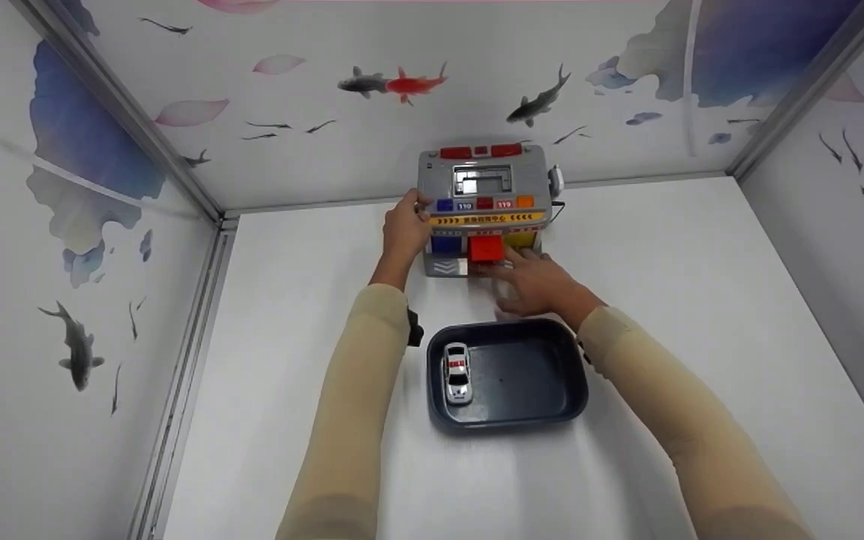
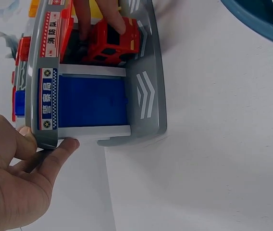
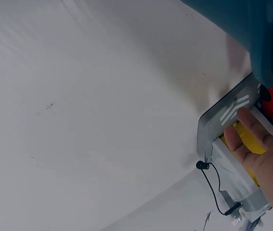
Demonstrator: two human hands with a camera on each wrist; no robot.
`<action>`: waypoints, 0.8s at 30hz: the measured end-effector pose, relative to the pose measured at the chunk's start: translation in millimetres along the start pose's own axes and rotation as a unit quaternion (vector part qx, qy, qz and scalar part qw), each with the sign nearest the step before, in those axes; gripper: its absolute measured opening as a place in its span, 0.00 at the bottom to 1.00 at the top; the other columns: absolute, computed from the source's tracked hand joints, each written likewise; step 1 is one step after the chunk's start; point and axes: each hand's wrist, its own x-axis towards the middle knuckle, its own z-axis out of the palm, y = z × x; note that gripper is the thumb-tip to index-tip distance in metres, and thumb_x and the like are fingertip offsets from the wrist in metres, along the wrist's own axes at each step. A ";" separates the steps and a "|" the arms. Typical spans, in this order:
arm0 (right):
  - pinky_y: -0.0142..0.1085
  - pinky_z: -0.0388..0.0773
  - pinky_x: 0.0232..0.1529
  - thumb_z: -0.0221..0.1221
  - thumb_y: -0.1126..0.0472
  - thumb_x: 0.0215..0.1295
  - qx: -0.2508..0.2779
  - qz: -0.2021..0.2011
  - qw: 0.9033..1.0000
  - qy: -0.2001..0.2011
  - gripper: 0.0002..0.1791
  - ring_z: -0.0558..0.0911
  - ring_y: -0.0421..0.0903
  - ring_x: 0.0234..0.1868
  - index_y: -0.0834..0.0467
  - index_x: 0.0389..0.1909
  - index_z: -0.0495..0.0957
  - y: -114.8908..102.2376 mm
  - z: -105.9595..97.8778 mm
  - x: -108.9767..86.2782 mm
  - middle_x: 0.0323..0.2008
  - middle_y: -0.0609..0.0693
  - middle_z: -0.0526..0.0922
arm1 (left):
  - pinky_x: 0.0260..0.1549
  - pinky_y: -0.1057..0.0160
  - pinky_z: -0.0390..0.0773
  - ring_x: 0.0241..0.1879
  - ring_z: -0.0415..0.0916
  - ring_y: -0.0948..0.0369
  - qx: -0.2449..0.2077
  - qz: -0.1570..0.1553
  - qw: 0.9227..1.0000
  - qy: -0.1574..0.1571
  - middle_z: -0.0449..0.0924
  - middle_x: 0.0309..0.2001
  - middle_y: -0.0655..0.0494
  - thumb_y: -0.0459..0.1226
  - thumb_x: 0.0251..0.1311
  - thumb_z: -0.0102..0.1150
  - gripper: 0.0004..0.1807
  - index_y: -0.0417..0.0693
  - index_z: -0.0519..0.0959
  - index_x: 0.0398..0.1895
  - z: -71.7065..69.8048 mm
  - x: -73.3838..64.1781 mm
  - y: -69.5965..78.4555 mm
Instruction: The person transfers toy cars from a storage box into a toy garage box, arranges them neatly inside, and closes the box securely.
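Note:
A grey toy garage [image 1: 439,180] stands at the back of the table, with blue, red and yellow doors. At its left edge, the left hand [image 1: 406,225] grips the overhanging front between thumb and fingers. The red middle door [image 1: 487,248] is raised, and under it a red toy car [image 2: 108,48] sits in the bay opening, nose outward. Fingers of the right hand [image 1: 541,285] touch the car's top and side, while its thumb hangs free below. Two more right fingers [image 3: 254,127] stretch out in front of the yellow door [image 3: 247,139]. The blue door [image 2: 93,101] is down.
A dark blue basin [image 1: 507,424] lies in front of the garage, between the forearms. Inside it, at the left, rests a white toy car [image 1: 458,375]. A black cord [image 3: 208,178] hangs at the garage's right side. Printed wall panels [image 1: 289,165] enclose the white table [image 1: 289,300].

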 end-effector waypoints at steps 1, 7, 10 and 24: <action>0.78 0.67 0.73 0.62 0.41 0.75 -0.004 0.004 1.000 -0.003 0.38 0.67 0.73 0.80 0.37 0.84 0.67 0.2 -0.5 0.2 0.89 0.58 0.56 | 0.56 0.51 0.84 0.54 0.86 0.52 -0.001 -0.003 1.000 -0.001 0.90 0.59 0.50 0.32 0.80 0.57 0.15 0.53 0.81 0.64 0.1 0.0 0.2; 0.77 0.67 0.74 0.63 0.40 0.75 -0.028 0.025 0.999 -0.020 0.37 0.66 0.74 0.81 0.43 0.82 0.71 0.2 -3.8 3.3 0.89 0.58 0.55 | 0.54 0.51 0.85 0.53 0.86 0.52 -0.001 -0.010 1.000 0.001 0.90 0.60 0.50 0.32 0.81 0.58 0.14 0.54 0.81 0.63 0.3 0.3 1.4; 0.76 0.67 0.75 0.62 0.41 0.76 -0.033 0.036 0.998 -0.029 0.36 0.67 0.75 0.81 0.46 0.82 0.72 -0.7 -5.5 5.9 0.90 0.60 0.54 | 0.54 0.51 0.85 0.53 0.86 0.53 0.001 -0.011 1.000 0.001 0.90 0.60 0.50 0.33 0.81 0.57 0.14 0.54 0.81 0.64 0.6 0.1 1.5; 0.75 0.69 0.74 0.61 0.40 0.75 -0.064 0.052 0.995 -0.054 0.34 0.69 0.70 0.80 0.52 0.75 0.79 2.8 -7.2 23.1 0.87 0.61 0.60 | 0.54 0.52 0.84 0.54 0.85 0.53 -0.008 -0.008 1.000 -0.003 0.89 0.60 0.51 0.31 0.80 0.57 0.16 0.53 0.81 0.64 -0.7 -0.5 1.2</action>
